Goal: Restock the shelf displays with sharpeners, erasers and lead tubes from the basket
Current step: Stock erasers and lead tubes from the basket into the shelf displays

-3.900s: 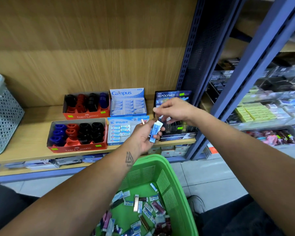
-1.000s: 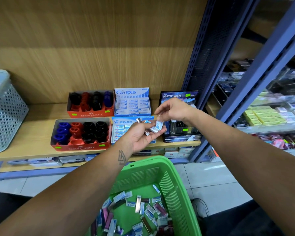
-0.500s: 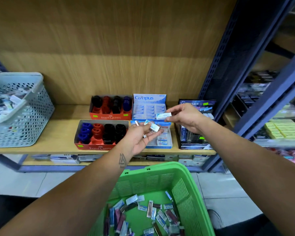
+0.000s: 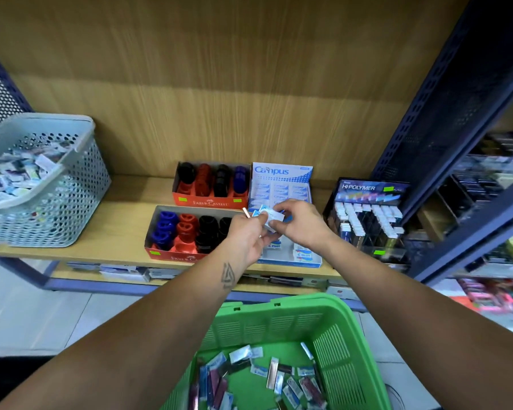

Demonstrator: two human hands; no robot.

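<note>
Left hand (image 4: 246, 235) cups erasers (image 4: 261, 211); right hand (image 4: 301, 224) pinches one. Green basket (image 4: 347, 344) at six o'clock holds plenty — much left.

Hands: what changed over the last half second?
The right hand came back from the Campus box to the left hand and now pinches a white eraser there. The left hand still holds its small items. The display boxes and green basket are unchanged.

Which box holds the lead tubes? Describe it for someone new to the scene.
Start at the wooden shelf above the green basket. Follow the row of display boxes rightward to the last one, next to the blue upright. The lead tube display is the only black box, labelled HI-POLYMER, its neighbours being orange and blue-white.
</note>
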